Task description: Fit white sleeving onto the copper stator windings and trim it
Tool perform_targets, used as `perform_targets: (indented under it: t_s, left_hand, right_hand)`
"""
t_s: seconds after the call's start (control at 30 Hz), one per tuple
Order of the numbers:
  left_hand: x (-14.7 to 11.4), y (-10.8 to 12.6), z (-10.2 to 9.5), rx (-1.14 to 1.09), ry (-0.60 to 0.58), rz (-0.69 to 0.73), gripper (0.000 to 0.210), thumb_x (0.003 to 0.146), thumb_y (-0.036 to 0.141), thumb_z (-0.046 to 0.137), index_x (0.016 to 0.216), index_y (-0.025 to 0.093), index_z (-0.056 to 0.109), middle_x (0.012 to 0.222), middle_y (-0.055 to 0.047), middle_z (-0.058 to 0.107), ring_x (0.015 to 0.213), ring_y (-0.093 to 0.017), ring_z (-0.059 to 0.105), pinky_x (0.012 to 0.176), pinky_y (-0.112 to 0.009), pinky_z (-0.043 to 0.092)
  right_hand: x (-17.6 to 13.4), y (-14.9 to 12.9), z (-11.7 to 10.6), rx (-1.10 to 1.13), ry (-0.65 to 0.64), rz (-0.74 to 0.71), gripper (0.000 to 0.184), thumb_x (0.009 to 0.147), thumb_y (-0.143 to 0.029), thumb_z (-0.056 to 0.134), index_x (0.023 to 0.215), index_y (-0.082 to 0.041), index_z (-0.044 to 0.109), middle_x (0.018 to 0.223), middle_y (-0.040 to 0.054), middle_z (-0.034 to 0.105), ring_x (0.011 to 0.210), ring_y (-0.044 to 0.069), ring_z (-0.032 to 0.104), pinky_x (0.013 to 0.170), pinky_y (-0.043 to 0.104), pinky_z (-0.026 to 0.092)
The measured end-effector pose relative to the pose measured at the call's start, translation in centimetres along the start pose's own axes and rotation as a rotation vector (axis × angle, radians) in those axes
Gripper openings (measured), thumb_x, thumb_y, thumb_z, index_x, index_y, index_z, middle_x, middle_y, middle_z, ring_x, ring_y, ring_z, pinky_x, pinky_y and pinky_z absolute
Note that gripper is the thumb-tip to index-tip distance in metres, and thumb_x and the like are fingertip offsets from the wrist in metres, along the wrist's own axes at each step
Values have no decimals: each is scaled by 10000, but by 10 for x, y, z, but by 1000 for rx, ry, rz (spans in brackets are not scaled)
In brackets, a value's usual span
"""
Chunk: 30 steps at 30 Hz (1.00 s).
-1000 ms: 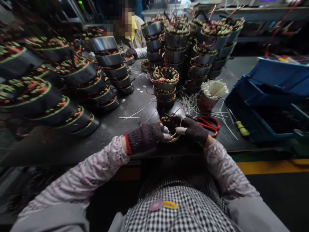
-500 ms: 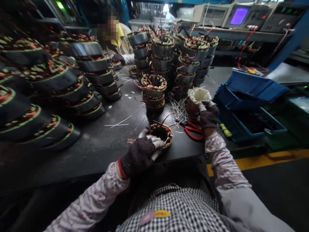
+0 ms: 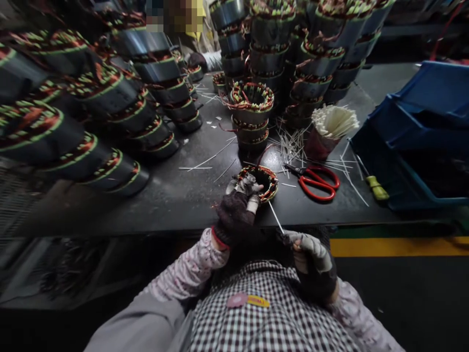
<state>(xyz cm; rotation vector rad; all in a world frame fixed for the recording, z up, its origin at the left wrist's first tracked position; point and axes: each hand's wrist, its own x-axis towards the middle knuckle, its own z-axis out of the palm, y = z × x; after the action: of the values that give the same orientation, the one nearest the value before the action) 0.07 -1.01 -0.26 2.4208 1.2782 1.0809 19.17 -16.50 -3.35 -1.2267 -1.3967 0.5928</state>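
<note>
My left hand [image 3: 240, 205], in a dark glove with pale-wrapped fingers, grips the near left rim of a motor stator [image 3: 270, 191]. This ring of copper windings with light green edges lies on the dark table, its left part hidden by my fingers. Between the pinched fingers of my right hand [image 3: 311, 254] is a thin white strip [image 3: 276, 217], which slants up to the stator's near rim. Whether its tip touches the rim, I cannot tell. Red-handled scissors [image 3: 319, 183] lie to the right of the stator. Behind them stands a cup [image 3: 318, 144] packed with white strips [image 3: 335, 121].
A short stack of stators [image 3: 252, 117] stands behind the work, with taller stacks [image 3: 318, 73] beyond and at left [image 3: 110, 107]. Loose white strips [image 3: 293, 146] litter the table. Blue bins [image 3: 421, 132] and a yellow-handled screwdriver [image 3: 377, 189] are at right. A person's sleeve [image 3: 213, 59] shows at the back.
My right hand has left the cup of strips and come back toward my body with one white strip. My left hand stays on the stator. The view has tilted down.
</note>
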Motion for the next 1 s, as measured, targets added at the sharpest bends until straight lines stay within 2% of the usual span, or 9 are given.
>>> perform_targets:
  t_s: [0.07, 0.13, 0.27, 0.37, 0.43, 0.53, 0.63, 0.87, 1.0]
  left_hand:
    - [3, 3, 1, 1, 23, -42, 259, 1047, 307, 626, 1172, 190, 820, 1297, -124, 821, 1344, -335, 722, 1284, -615, 484]
    - [7, 7, 2, -6, 34, -110, 223, 1010, 338, 695, 1133, 200, 820, 1247, -108, 840, 1337, -342, 722, 1273, -608, 498]
    - [12, 15, 3, -196, 38, -244, 196, 987, 335, 747, 1134, 222, 810, 1036, -58, 875, 1150, -284, 805, 1265, -574, 509]
    - [13, 14, 1, -293, 44, -215, 90, 969, 300, 762, 964, 229, 817, 977, -33, 873, 1009, -243, 829, 1247, -570, 518]
    - [14, 12, -2, -268, 14, -143, 74, 951, 275, 777, 895, 242, 814, 966, -16, 871, 1019, -238, 823, 1256, -577, 503]
    - [15, 9, -7, -220, -23, -80, 34, 928, 242, 790, 912, 257, 816, 979, -1, 870, 1030, -234, 817, 1287, -585, 467]
    - [16, 9, -9, -223, -50, -78, 46, 921, 236, 786, 925, 266, 820, 983, 3, 870, 1042, -240, 813, 1309, -592, 432]
    - [17, 12, -14, -258, -70, -72, 73, 947, 257, 756, 964, 264, 827, 1026, -4, 869, 1079, -246, 800, 1310, -576, 413]
    - [18, 16, -20, -302, -114, -86, 108, 977, 294, 735, 1015, 282, 835, 1048, 6, 869, 1063, -234, 798, 1341, -577, 350]
  right_hand:
    - [12, -2, -2, -62, 3, -153, 365, 966, -146, 656, 1229, -395, 699, 957, 18, 835, 841, 237, 825, 745, 392, 703]
    - [30, -3, -2, -110, -9, -188, 346, 960, -133, 658, 1211, -361, 727, 961, 28, 844, 857, 244, 832, 766, 404, 713]
    - [69, -2, 7, 12, -10, 3, 105, 984, -337, 715, 1054, -304, 786, 1013, 51, 853, 966, 271, 823, 900, 479, 705]
    - [93, -9, 12, 212, -12, 211, 195, 947, -449, 792, 1014, -267, 777, 918, 33, 832, 813, 228, 791, 787, 411, 694]
    - [103, -17, 11, 266, -70, 271, 230, 927, -459, 818, 969, -237, 773, 834, 23, 803, 712, 196, 748, 701, 359, 665]
    - [109, -29, 7, 191, -134, 211, 169, 947, -408, 800, 962, -239, 791, 856, 23, 800, 744, 183, 735, 748, 351, 653]
    - [111, -32, 6, 87, -134, 158, 123, 973, -370, 764, 1007, -257, 800, 933, 29, 817, 811, 196, 749, 845, 392, 658]
    - [119, -18, 13, -116, -175, 129, 132, 980, -339, 718, 1033, -256, 806, 1028, 59, 850, 963, 254, 788, 906, 434, 657]
    - [125, -16, 15, -194, -79, -128, 121, 980, -281, 711, 1041, -289, 815, 1083, 66, 832, 1031, 266, 772, 945, 462, 650]
